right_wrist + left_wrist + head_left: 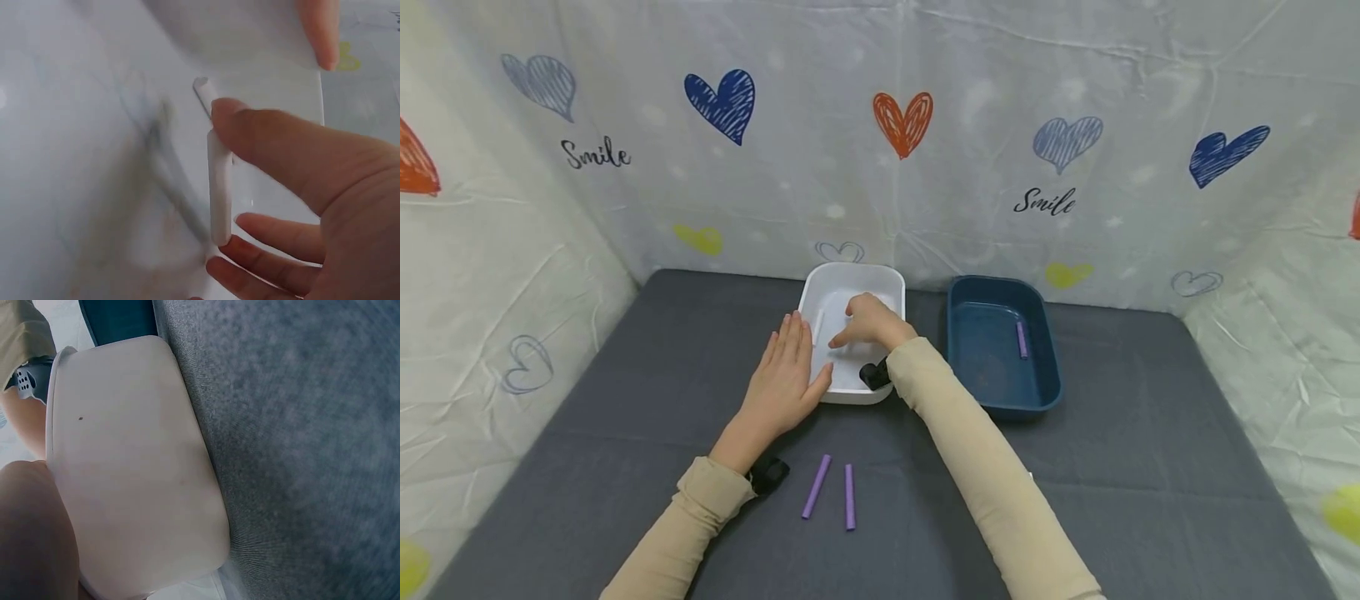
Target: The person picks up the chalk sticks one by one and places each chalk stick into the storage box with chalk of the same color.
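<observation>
Inside the white tub, my right hand holds a white chalk stick lengthwise between thumb and fingertips. Another white chalk stick lies on the tub floor by its left wall; the right wrist view shows its end just past my thumb. My left hand rests at the tub's left side with straight fingers along the rim. The left wrist view shows the tub's outer wall up close.
A dark blue tub stands to the right with one purple chalk stick in it. Two more lie on the grey cloth nearer me, a left one and a right one. Behind the tubs hangs a heart-printed curtain.
</observation>
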Demonstrator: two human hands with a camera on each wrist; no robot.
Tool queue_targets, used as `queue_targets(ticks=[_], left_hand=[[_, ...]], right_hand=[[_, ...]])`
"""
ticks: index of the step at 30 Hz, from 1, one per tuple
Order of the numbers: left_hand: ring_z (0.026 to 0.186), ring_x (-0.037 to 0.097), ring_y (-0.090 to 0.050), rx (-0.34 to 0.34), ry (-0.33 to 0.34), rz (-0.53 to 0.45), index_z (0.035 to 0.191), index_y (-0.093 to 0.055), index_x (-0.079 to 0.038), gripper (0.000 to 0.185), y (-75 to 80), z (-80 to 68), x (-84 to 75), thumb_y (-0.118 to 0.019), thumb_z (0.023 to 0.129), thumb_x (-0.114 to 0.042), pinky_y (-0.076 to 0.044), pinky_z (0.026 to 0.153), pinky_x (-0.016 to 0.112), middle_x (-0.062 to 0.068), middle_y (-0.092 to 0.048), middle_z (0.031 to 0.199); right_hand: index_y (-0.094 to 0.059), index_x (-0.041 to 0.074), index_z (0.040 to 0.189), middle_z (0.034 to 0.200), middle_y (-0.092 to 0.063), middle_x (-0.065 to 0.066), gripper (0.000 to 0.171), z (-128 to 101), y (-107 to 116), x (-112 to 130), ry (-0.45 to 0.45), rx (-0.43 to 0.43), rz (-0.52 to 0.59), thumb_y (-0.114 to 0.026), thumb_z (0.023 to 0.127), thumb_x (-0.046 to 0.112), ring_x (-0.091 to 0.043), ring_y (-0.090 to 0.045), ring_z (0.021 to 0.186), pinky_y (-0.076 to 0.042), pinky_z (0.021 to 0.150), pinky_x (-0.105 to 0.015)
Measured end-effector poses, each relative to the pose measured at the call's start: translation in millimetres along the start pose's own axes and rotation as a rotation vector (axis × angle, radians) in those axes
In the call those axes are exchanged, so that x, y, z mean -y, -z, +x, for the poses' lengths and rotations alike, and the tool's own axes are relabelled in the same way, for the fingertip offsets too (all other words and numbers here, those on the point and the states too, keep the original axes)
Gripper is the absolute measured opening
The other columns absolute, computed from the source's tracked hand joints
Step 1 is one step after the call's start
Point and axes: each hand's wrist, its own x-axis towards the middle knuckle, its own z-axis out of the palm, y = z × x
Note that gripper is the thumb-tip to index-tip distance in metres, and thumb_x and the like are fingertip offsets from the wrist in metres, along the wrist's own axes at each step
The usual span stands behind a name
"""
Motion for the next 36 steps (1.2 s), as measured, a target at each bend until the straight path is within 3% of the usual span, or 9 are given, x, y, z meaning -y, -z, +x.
queue_targets(ticks=[12, 24, 36], left_hand=[[0.150, 0.039, -0.006, -0.022, -0.007, 0.011, 0.151, -0.019, 0.015, 0.077, 0.0, -2.0, 0.0, -0.041, 0.102, -0.041, -0.010, 0.120, 0.052, 0.030, -0.009, 0.161], [0.150, 0.039, -0.006, -0.015, -0.001, 0.017, 0.151, -0.020, 0.015, 0.076, 0.3, -2.4, -1.3, -0.041, 0.102, -0.040, -0.010, 0.120, 0.052, 0.030, -0.009, 0.160], [0.150, 0.039, -0.006, -0.024, -0.001, 0.016, 0.151, -0.020, 0.015, 0.076, 0.1, -3.7, 0.6, -0.041, 0.102, -0.040, -0.010, 0.120, 0.052, 0.030, -0.009, 0.161]], right_hand=[[-0.061, 0.008, 0.128, 0.128, -0.052, -0.007, 0.063, -2.3, -10.5, -2.3, 0.056, -0.059, -0.154, -0.085, 0.077, 0.038, -0.024, -0.049, 0.117, -0.047, 0.096, -0.037], [-0.059, 0.009, 0.135, 0.136, -0.050, -0.008, 0.070, 0.7, -19.3, -12.4, 0.099, -0.100, -0.080, -0.087, 0.076, 0.035, -0.024, -0.046, 0.122, -0.043, 0.103, -0.037], [-0.062, 0.010, 0.133, 0.132, -0.052, -0.010, 0.068, 2.5, -21.9, -12.6, 0.131, -0.120, -0.036, -0.089, 0.074, 0.028, -0.026, -0.048, 0.119, -0.044, 0.101, -0.037]])
